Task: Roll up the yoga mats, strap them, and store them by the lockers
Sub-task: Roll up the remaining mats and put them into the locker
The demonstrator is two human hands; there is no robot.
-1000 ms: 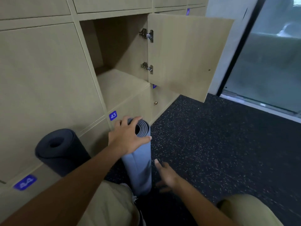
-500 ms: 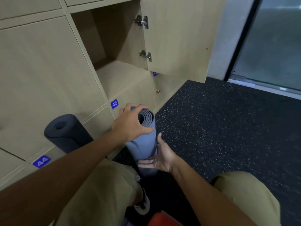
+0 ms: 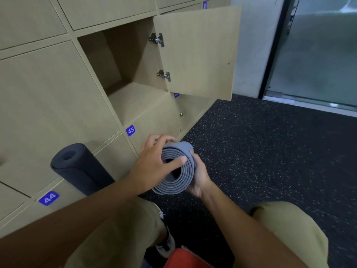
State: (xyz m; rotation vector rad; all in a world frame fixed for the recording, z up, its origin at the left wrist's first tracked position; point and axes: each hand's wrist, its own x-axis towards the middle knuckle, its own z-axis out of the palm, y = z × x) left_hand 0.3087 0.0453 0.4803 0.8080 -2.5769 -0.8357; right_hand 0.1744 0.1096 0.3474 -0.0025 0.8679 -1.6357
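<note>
A rolled blue-grey yoga mat (image 3: 181,180) is held up in front of me, its spiral end facing the camera. My left hand (image 3: 152,163) grips its top end, thumb across the spiral and fingers over the far edge. My right hand (image 3: 199,178) holds the roll from the right side, fingers curled round it. A rolled dark navy mat (image 3: 81,169) leans against the wooden lockers (image 3: 48,105) to the left. No strap shows on either mat.
One locker compartment (image 3: 135,101) stands open, its door (image 3: 199,53) swung out to the right. Blue number tags 43 (image 3: 130,130) and 44 (image 3: 48,198) mark lower doors. Dark speckled rubber floor (image 3: 260,151) spreads right toward a glass door (image 3: 318,55). My knees and an orange object (image 3: 185,260) sit below.
The blue-grey mat went from standing upright on the floor to lifted and tilted with its end toward me. My right hand came in from the floor and took hold of the roll.
</note>
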